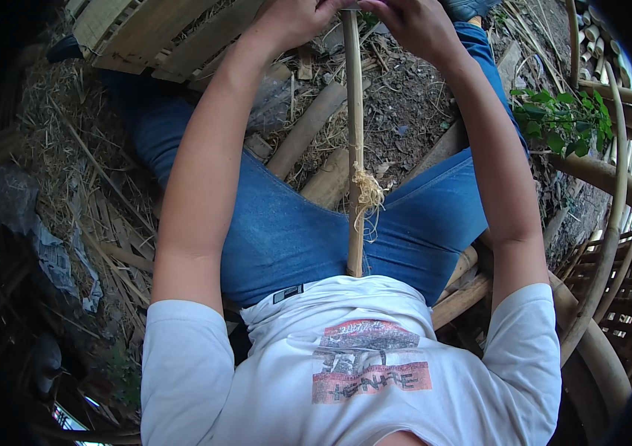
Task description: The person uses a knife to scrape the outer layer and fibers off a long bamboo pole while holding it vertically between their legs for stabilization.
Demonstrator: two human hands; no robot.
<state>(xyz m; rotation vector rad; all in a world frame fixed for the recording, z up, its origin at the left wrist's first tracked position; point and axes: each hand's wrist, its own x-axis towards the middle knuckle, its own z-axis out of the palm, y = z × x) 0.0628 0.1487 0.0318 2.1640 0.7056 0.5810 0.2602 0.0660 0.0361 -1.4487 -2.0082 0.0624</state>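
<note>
A long bamboo stick (pixel 356 126) runs from my waist, between my legs, to the top of the view. Its near end rests against my shirt at the waist. A tangle of pale, stringy fibre (pixel 369 192) hangs around its lower half. My left hand (pixel 295 21) and my right hand (pixel 414 24) meet at the stick's far end, one on each side, thumbs pointing inward. Both look closed there, but the top edge cuts off most of the fingers. What they grip, perhaps something thin at the tip, cannot be made out.
A slatted wooden panel (pixel 145 39) stands at the upper left beside my leg. Bamboo pieces (pixel 307 128) lie on the littered soil between my legs. Curved bamboo poles (pixel 617 186) and a green leafy plant (pixel 565 123) are on the right. Crumpled plastic (pixel 56 256) lies at left.
</note>
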